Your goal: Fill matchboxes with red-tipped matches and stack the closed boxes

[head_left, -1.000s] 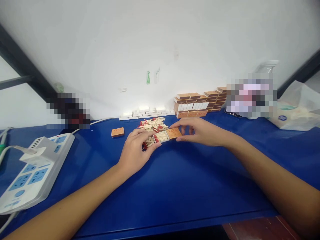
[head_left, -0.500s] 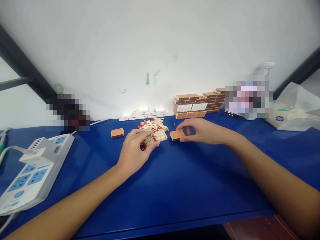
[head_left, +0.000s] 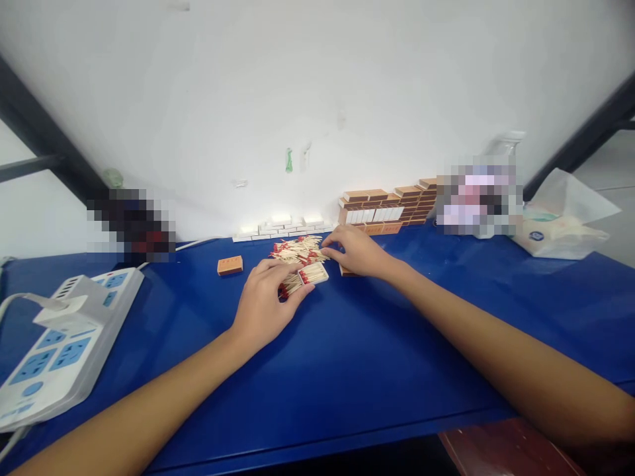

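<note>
A white plastic power strip with blue sockets sits at left on a blue tabletop, near a closed orange-and-brown cardboard matchbox. The left hand, curved with thumb and fingers apart, grips a small white rectangular tray of red-tipped wooden matches, just in front of a loose heap of matches. Low rows of white boxes line the wall behind. The right hand, half curled, reaches the heap's right edge; whether its fingertips hold a match cannot be told. A brown matchbox cover lies partly hidden beneath it, before stacked brown-and-white matchboxes.
</note>
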Tool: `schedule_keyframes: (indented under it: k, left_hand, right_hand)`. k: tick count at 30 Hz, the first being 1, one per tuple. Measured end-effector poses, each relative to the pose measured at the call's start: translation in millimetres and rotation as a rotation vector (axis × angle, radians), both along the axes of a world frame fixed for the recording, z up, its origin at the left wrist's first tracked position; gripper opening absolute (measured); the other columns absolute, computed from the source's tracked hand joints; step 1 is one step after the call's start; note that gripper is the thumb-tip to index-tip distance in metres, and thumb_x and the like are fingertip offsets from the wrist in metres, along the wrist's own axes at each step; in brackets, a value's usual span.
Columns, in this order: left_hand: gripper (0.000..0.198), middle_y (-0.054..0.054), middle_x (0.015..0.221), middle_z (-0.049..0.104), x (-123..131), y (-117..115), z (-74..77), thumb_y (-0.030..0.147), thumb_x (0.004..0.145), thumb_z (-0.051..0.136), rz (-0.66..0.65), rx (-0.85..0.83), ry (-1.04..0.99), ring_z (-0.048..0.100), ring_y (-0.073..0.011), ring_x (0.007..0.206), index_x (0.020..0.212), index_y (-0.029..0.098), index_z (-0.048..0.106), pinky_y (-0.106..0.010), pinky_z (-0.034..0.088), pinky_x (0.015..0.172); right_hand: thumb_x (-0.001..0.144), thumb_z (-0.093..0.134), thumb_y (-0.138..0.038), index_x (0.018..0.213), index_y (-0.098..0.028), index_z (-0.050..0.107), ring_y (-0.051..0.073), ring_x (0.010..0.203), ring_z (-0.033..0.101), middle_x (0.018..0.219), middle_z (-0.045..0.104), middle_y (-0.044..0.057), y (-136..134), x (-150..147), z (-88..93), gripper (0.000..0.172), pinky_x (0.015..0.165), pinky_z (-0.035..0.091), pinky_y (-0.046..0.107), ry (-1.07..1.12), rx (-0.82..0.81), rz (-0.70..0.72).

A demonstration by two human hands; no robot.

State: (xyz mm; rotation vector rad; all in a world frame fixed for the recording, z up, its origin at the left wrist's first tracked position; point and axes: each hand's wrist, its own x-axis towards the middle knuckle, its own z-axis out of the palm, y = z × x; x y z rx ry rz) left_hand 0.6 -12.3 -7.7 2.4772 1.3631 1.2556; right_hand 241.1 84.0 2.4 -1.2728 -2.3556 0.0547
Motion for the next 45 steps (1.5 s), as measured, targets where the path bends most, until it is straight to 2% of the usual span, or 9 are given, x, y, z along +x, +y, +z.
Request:
schedule_keyframes:
  k: [6, 23, 33, 45]
  left_hand:
    - [0.034, -0.008, 0.11, 0.073, 1.6, 1.0, 0.1, 0.036, 0.088, 0.079, -0.016, 0.019, 0.007, 0.066, -0.0255, 0.11, 0.118, 0.021, 0.073, -0.045, 0.057, 0.096]
    - [0.034, -0.008, 0.11, 0.074, 0.4, 0.0, -0.1, 0.038, 0.089, 0.078, -0.026, 0.007, 0.01, 0.066, -0.0252, 0.11, 0.119, 0.021, 0.073, -0.045, 0.056, 0.097]
    - [0.034, -0.007, 0.109, 0.075, 0.8, 0.6, 1.4, 0.035, 0.088, 0.08, -0.016, 0.011, 0.012, 0.066, -0.026, 0.111, 0.119, 0.022, 0.073, -0.047, 0.057, 0.097]
    - [0.034, -0.008, 0.109, 0.075, 0.9, -0.4, 2.0, 0.035, 0.088, 0.08, -0.018, 0.005, 0.011, 0.066, -0.0258, 0.111, 0.119, 0.022, 0.073, -0.047, 0.056, 0.097]
  right_hand:
    - [0.094, 0.066, -0.026, 0.086, -0.019, 0.076, 0.022, 0.087, 0.063, 0.093, 0.074, 0.008, -1.1, -0.5, -0.8, 0.014, 0.081, 0.045, 0.035, 0.021, -0.038, 0.002]
    - [0.093, 0.065, -0.023, 0.082, -0.018, 0.072, 0.023, 0.086, 0.062, 0.089, 0.073, 0.007, -3.9, -2.4, -1.6, 0.014, 0.079, 0.043, 0.034, 0.042, -0.046, 0.008]
    - [0.096, 0.058, -0.022, 0.083, -0.018, 0.065, 0.025, 0.091, 0.059, 0.09, 0.069, 0.01, -4.2, 1.3, -5.3, 0.016, 0.084, 0.045, 0.036, 0.044, -0.01, 0.082]
    - [0.095, 0.063, -0.026, 0.085, -0.018, 0.07, 0.025, 0.094, 0.06, 0.092, 0.07, 0.009, -4.0, 0.5, -7.8, 0.015, 0.086, 0.045, 0.036, 0.023, -0.033, 0.062]
